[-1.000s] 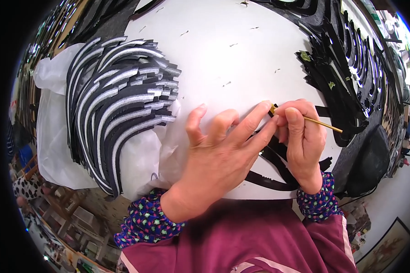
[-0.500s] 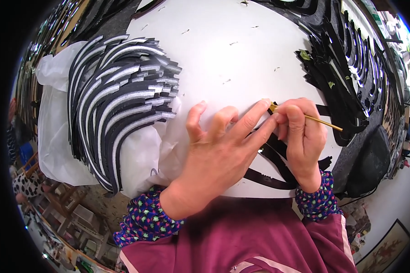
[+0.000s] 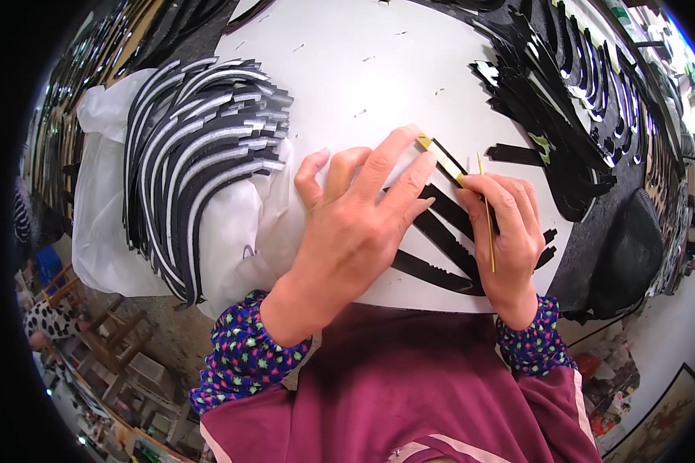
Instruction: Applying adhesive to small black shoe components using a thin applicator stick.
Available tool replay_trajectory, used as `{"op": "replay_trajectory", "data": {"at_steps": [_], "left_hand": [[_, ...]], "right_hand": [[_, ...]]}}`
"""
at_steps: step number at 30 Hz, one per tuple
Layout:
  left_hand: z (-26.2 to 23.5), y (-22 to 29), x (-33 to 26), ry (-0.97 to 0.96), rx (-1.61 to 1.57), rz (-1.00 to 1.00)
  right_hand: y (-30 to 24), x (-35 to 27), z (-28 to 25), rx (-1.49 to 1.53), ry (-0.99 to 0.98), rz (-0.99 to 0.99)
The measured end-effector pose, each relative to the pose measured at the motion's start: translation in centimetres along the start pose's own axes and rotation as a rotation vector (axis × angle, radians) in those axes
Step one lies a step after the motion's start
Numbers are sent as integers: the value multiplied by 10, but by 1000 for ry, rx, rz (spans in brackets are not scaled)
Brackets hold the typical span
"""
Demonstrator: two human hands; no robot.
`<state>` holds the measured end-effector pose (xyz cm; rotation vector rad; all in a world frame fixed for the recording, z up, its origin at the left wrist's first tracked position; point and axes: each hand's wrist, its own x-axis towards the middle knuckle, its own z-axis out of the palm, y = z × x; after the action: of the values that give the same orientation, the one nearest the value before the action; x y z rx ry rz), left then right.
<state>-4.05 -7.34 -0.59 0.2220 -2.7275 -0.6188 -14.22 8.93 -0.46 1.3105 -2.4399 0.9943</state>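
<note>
My left hand lies spread on the white board, its fingers stretched out. Its index and middle fingertips are by the small yellow tip of a narrow dark strip. My right hand is closed round a thin yellowish stick, which stands nearly lengthwise along its fingers. The fingertips of that hand meet the strip's lower end, where a pale yellow piece runs along it. Under and between my hands lie several curved black strips, one with a notched edge; their far ends are partly hidden.
At the left, a fanned pile of curved black-and-white strips rests on white plastic sheeting. A heap of black strips covers the board's right side. Small dark scraps dot the board. A black bag is at the right edge.
My right hand has turned, swinging the stick from pointing rightward to nearly upright. It has parted from my left fingertips, and the dark strip with pale yellow now shows between. The view has shifted slightly.
</note>
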Motion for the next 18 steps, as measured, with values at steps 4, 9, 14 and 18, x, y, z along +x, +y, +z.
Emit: {"op": "replay_trajectory", "data": {"at_steps": [4, 9, 14, 18], "left_hand": [[-5, -2, -16, -9, 9, 37], [-3, 2, -32, 6, 115, 92], [4, 2, -41, 22, 171, 101], [2, 3, -43, 9, 179, 97]], "right_hand": [[0, -1, 0, 24, 42, 44], [-5, 2, 6, 2, 54, 41], [-5, 5, 9, -66, 31, 3], [-2, 5, 10, -2, 39, 17]]}}
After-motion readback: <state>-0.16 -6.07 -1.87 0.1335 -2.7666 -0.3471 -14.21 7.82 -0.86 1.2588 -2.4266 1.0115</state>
